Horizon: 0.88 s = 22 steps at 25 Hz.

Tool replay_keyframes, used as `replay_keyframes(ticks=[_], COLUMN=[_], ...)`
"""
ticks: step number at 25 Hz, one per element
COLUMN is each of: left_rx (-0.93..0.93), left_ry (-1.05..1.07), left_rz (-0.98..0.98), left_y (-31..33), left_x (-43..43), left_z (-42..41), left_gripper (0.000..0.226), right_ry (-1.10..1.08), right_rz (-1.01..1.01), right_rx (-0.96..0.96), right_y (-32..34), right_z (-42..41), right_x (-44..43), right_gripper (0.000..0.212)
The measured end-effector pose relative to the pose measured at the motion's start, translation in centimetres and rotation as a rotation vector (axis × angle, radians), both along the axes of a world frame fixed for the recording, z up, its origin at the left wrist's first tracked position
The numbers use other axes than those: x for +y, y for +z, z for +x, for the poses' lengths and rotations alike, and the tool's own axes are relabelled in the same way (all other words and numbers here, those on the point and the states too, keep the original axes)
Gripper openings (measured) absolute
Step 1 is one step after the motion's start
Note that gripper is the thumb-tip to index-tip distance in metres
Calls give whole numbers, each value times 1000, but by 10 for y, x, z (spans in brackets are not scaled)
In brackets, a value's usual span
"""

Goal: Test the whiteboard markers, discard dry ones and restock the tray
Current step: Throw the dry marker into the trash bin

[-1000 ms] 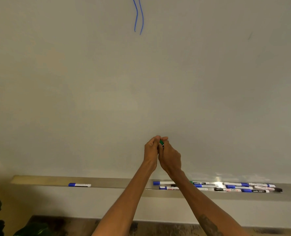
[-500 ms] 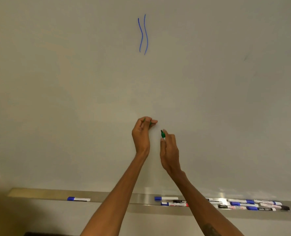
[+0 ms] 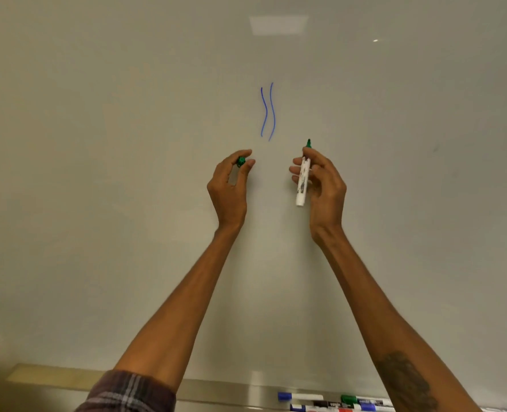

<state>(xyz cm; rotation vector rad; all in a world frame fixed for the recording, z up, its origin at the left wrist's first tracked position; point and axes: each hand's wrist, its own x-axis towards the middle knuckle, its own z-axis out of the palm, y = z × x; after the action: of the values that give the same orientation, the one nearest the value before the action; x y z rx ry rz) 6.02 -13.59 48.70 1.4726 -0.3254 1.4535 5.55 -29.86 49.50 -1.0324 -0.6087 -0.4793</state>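
1. Fingers (image 3: 298,171) of the right hand (image 3: 323,185) are wrapped round a green whiteboard marker (image 3: 303,179), nib up just above the fingertips, looks ready for a test stroke.
2. Left hand (image 3: 228,185) pinches the green cap (image 3: 241,162) between thumb and fingertips, probably kept handy for recapping.
3. Two blue test lines (image 3: 267,113) sit on the whiteboard (image 3: 97,144) above and between both hands.
4. Far below the fingers, the marker tray (image 3: 231,392) holds a cluster of markers (image 3: 335,402).

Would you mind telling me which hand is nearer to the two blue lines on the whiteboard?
Roughly equal, the left hand perhaps slightly nearer, below-left of the blue lines; the right hand sits below-right, its green marker tip closest.
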Motion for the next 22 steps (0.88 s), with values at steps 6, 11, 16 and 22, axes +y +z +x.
replay_keyframes(ticks=[6, 11, 16, 22], left_rx=[-116, -130, -125, -148], left_ry=[60, 86, 183, 211], left_rz=[122, 132, 143, 173], left_y=[58, 74, 68, 66], left_x=[14, 14, 17, 16], left_z=[20, 43, 55, 55], left_gripper=[40, 33, 40, 40], right_ry=[79, -23, -246, -502], right_rz=[95, 66, -38, -145], right_rx=[-76, -77, -159, -350], right_y=[32, 49, 60, 71], right_z=[5, 14, 25, 34], right_x=[5, 21, 35, 45], right_gripper=[31, 34, 25, 28])
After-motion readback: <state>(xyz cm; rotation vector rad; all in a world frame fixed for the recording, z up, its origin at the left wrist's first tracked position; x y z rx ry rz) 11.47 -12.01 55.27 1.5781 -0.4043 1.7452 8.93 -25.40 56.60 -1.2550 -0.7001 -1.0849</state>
